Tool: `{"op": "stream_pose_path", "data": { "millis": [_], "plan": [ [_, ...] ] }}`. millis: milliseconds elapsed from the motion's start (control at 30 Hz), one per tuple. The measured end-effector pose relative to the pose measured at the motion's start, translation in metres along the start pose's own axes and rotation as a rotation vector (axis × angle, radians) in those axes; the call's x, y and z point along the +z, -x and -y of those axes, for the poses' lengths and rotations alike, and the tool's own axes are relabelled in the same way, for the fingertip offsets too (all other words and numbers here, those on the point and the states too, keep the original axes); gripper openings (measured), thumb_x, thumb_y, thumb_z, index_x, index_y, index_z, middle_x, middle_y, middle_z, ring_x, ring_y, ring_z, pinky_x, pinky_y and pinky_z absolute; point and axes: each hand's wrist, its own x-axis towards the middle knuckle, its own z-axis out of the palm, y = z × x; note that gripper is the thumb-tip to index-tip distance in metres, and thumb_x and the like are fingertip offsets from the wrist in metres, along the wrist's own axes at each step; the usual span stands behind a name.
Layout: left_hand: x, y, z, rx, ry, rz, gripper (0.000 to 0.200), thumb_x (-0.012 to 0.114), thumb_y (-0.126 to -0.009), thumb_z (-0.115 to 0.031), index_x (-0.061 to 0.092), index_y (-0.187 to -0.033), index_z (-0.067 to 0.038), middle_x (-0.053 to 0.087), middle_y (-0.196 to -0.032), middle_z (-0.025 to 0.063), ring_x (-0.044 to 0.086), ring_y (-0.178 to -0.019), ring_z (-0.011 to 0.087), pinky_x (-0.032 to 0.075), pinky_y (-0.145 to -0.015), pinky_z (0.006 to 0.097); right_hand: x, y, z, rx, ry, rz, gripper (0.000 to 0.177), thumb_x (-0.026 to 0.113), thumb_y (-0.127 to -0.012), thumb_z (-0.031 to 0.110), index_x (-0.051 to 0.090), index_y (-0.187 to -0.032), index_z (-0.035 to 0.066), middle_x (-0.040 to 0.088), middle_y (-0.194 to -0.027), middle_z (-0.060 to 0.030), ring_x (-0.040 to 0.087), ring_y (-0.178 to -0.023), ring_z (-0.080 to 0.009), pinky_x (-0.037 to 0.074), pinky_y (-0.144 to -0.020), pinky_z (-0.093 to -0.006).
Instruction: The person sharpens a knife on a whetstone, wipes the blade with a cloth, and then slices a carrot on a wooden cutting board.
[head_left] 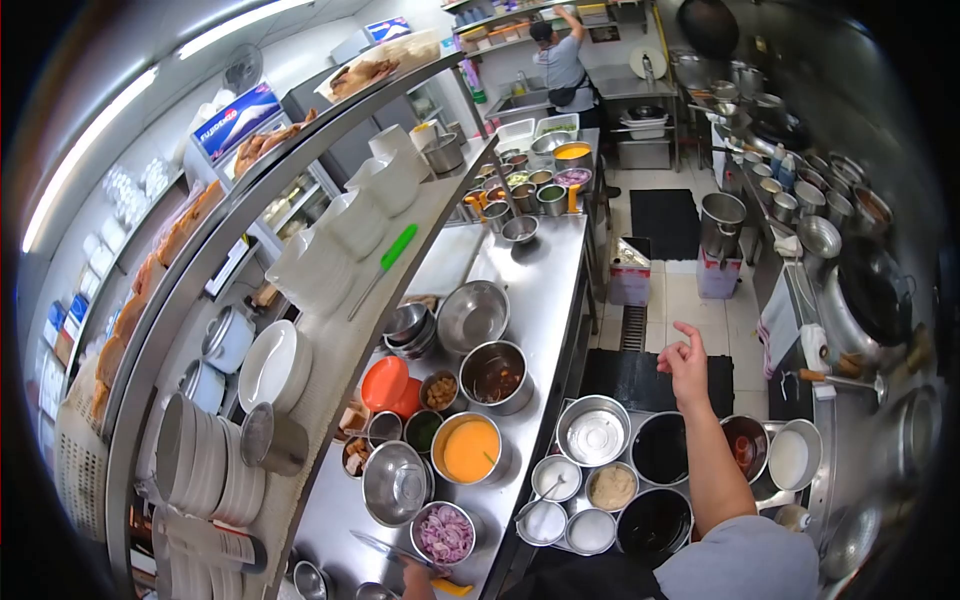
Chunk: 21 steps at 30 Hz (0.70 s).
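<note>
My right hand point(684, 366) is raised in mid-air above the floor mat, index finger stretched out, the others loosely bent, with nothing in it. Below that forearm stand pots of dark liquid point(654, 520) and tubs of white and beige contents point(612, 487). My left hand point(416, 577) shows only partly at the bottom edge, beside a knife point(385, 548) lying on the steel counter; its fingers are mostly hidden. A yellow handle point(452, 587) lies close by. Next to it are a bowl of chopped red onion point(443, 534) and a pot of orange liquid point(467, 448).
A steel shelf point(400, 235) with stacked plates point(200, 455) and a green-handled knife point(385, 270) runs along the left. Pans and a wok point(872, 290) line the right. A co-worker point(563, 65) reaches to a shelf at the back. A tall pot point(722, 222) stands on a box.
</note>
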Motion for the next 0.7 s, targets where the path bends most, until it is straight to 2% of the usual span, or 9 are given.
{"op": "stream_pose_path", "data": {
  "millis": [167, 300, 333, 367, 467, 700],
  "plan": [
    [0.005, -0.032, -0.001, 0.102, -0.040, -0.071, 0.168, 0.099, -0.047, -0.051, -0.023, -0.153, -0.004, 0.048, -0.148, 0.0206, 0.052, -0.134, 0.0303, 0.045, -0.110, 0.0350, 0.013, 0.010, -0.001, 0.049, 0.039, 0.013, 0.047, 0.055, -0.093, -0.002, 0.043, -0.138, 0.002, 0.060, -0.076, -0.0047, 0.058, -0.067, -0.0102, 0.049, -0.063, -0.0237],
    [0.033, -0.036, 0.006, 0.170, -0.051, -0.089, 0.168, 0.099, -0.048, -0.048, -0.025, -0.152, -0.004, 0.051, -0.145, 0.0203, 0.055, -0.131, 0.0304, 0.047, -0.108, 0.0343, 0.029, 0.028, -0.005, -0.014, 0.044, 0.025, 0.047, 0.054, -0.092, -0.003, 0.043, -0.137, 0.002, 0.060, -0.076, -0.0053, 0.058, -0.066, -0.0110, 0.050, -0.063, -0.0244],
    [0.017, -0.002, -0.001, 0.042, 0.045, -0.016, 0.168, 0.100, -0.048, -0.046, -0.025, -0.151, 0.000, 0.050, -0.146, 0.0211, 0.054, -0.132, 0.0301, 0.046, -0.109, 0.0336, 0.030, 0.033, -0.011, 0.012, 0.034, 0.041, 0.047, 0.053, -0.092, -0.004, 0.043, -0.137, 0.002, 0.060, -0.076, -0.0059, 0.058, -0.066, -0.0108, 0.050, -0.062, -0.0242],
    [0.016, -0.006, -0.001, 0.043, 0.052, -0.021, 0.168, 0.100, -0.048, -0.046, -0.025, -0.151, 0.000, 0.050, -0.146, 0.0211, 0.054, -0.132, 0.0301, 0.046, -0.109, 0.0336, 0.032, 0.039, -0.012, 0.006, 0.030, 0.045, 0.047, 0.053, -0.092, -0.004, 0.043, -0.137, 0.002, 0.060, -0.076, -0.0059, 0.058, -0.066, -0.0108, 0.050, -0.062, -0.0242],
    [0.026, -0.013, -0.001, 0.095, -0.080, -0.018, 0.166, 0.098, -0.051, -0.050, -0.025, -0.151, 0.001, 0.047, -0.149, 0.0208, 0.052, -0.134, 0.0273, 0.044, -0.111, 0.0332, 0.032, 0.055, -0.018, 0.061, 0.129, 0.091, 0.047, 0.052, -0.092, -0.004, 0.042, -0.137, 0.003, 0.060, -0.077, -0.0061, 0.058, -0.064, -0.0102, 0.050, -0.060, -0.0237],
    [0.037, -0.048, 0.002, 0.149, -0.215, 0.096, 0.151, 0.091, -0.058, -0.058, -0.011, -0.157, -0.007, 0.039, -0.154, 0.0214, 0.043, -0.141, 0.0313, 0.031, -0.119, 0.0376, 0.037, 0.065, -0.020, 0.035, 0.143, 0.127, 0.047, 0.052, -0.092, -0.005, 0.043, -0.137, 0.003, 0.060, -0.077, -0.0061, 0.058, -0.064, -0.0101, 0.050, -0.060, -0.0238]
  ]
}}
